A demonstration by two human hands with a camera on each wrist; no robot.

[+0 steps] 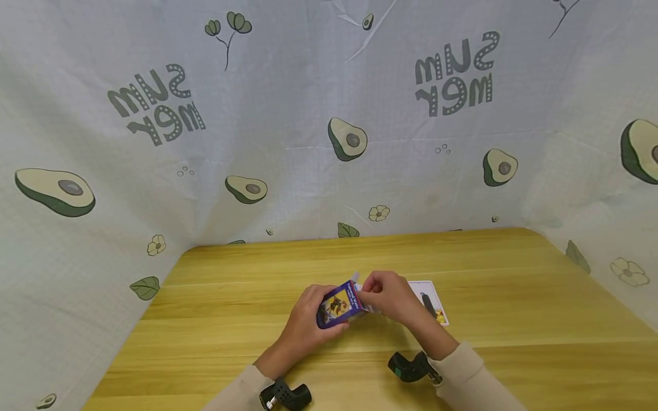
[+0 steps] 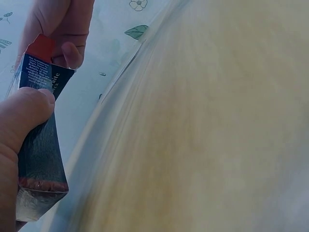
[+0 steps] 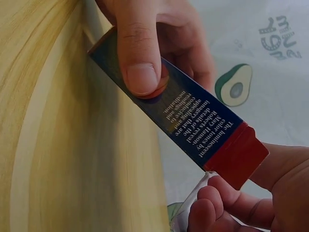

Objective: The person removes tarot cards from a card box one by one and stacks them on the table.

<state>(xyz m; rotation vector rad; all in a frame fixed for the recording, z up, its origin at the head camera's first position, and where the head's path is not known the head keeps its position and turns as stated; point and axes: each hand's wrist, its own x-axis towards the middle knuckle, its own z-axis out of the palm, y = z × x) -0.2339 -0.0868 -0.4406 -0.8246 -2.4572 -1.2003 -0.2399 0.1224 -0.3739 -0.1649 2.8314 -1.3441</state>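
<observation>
A small blue card box (image 1: 336, 308), printed "Universal Waite", is tilted just above the table. My left hand (image 1: 304, 325) grips its sides, with the thumb (image 3: 141, 67) across one printed face in the right wrist view. At the box's open end, a red flap (image 3: 239, 157) sticks out. There my right hand (image 1: 390, 297) has curled fingers and a thumb at the edge of the opening; the exact part it pinches is hidden. A strip of clear plastic (image 3: 190, 203) shows beside its fingertips. What lies inside the box cannot be seen.
A white-bordered picture card (image 1: 429, 299) lies on the wooden table (image 1: 231, 319), partly behind my right hand and wrist. A white curtain (image 1: 288, 114) printed with avocados hangs around the table's back and sides. Black wrist cameras (image 1: 411, 366) sit at both cuffs.
</observation>
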